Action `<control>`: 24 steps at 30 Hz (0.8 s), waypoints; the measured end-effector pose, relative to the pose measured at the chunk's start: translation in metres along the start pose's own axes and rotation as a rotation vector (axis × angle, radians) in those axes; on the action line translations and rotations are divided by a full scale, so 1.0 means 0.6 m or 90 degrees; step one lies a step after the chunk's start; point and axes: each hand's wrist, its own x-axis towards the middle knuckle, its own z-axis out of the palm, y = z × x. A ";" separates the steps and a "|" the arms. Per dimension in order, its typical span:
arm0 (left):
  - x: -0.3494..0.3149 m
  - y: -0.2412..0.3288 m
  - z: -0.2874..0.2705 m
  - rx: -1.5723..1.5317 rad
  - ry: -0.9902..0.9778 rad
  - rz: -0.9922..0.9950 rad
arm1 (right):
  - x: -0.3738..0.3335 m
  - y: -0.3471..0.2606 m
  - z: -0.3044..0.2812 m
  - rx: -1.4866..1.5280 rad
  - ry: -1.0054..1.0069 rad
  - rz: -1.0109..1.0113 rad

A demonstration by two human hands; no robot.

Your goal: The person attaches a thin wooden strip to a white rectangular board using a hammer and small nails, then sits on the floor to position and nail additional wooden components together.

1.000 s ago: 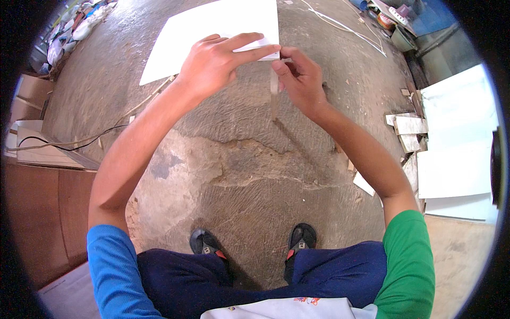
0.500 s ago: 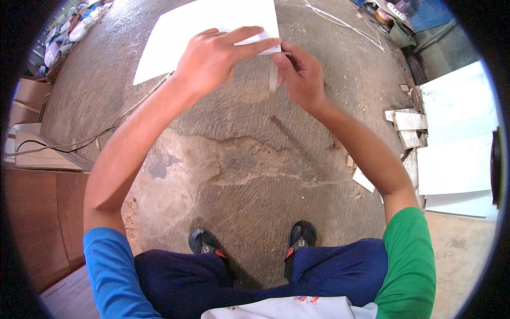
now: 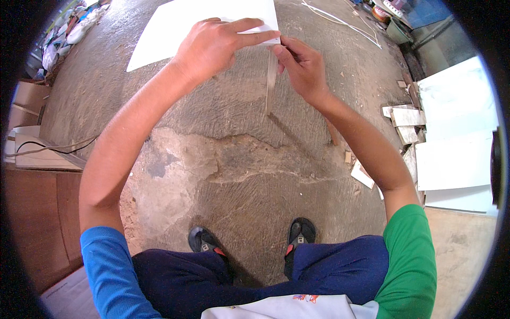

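Note:
A large white board (image 3: 175, 32) is raised above the floor at the far middle. My left hand (image 3: 210, 47) lies over its near edge, with index and middle fingers stretched toward the right-hand corner; the thumb is hidden. At that corner my right hand (image 3: 303, 66) is closed, thumb and fingers pinched together. What exactly they grip is hidden. From beneath the corner a narrow, light wooden strip (image 3: 270, 87) runs down beside the right fingertips, and a long thin shadow stretches away from its lower end.
Rough, cracked concrete floor (image 3: 239, 199) lies between me and the board. White offcuts (image 3: 408, 118) and white panels (image 3: 454, 162) are at the right. Brown wooden panels (image 3: 40, 212) and cables (image 3: 53, 150) are at the left. Thin white strips (image 3: 345, 24) lie at the far right.
Both hands and the board's near edge sit slightly farther away in view. More of the wooden strip below the corner shows now. Both hands keep nearly the same pose.

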 end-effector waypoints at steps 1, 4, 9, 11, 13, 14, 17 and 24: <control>0.000 -0.001 -0.001 0.011 -0.015 -0.001 | 0.001 -0.001 -0.001 -0.003 -0.004 -0.003; -0.004 -0.003 0.006 -0.023 0.031 0.006 | 0.001 -0.001 -0.001 -0.003 -0.015 -0.001; -0.006 -0.001 0.006 -0.004 0.034 0.007 | -0.002 -0.002 -0.001 0.030 -0.016 0.031; -0.005 0.001 0.007 -0.001 0.044 0.007 | -0.003 -0.002 -0.002 0.040 -0.015 0.043; -0.003 0.004 0.011 -0.002 0.058 0.006 | -0.005 0.004 -0.005 0.046 -0.011 0.038; -0.002 0.005 0.010 -0.005 0.057 0.009 | -0.004 0.006 -0.006 0.042 -0.008 0.040; 0.003 0.005 0.007 -0.006 0.060 0.017 | -0.004 0.005 -0.008 0.042 -0.004 0.046; 0.012 0.006 0.014 -0.040 0.069 0.019 | -0.002 -0.003 -0.015 0.091 0.001 0.065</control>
